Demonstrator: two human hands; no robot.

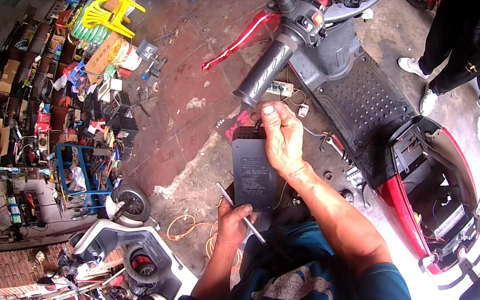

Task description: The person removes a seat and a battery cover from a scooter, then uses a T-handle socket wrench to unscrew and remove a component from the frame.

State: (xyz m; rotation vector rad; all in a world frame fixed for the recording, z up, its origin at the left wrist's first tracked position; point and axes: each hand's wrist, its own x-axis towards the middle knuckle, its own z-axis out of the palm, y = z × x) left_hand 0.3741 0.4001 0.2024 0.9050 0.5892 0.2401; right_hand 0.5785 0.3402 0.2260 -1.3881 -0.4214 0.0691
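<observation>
A flat black electrical box (253, 175) with printed text on its face is held up in front of my body. My left hand (232, 221) is closed at its lower end, with the thumb pressing a thin metal rod (225, 195) that slants across that end. At the upper end, my right hand (283, 137) is closed, its fingers curled at the dark, ridged top edge. What lies under those fingertips is hidden. Just beyond my right hand is the black handlebar grip (265, 68) of a red scooter, with a red brake lever (240, 41) beside it.
The scooter's black footboard (361, 101) and opened red rear body (415, 213) lie to the right. At left are a yellow plastic chair (110, 11), a blue metal frame (79, 170) and cluttered shelves. An orange cable (178, 227) runs across the floor. A person (464, 42) stands far right.
</observation>
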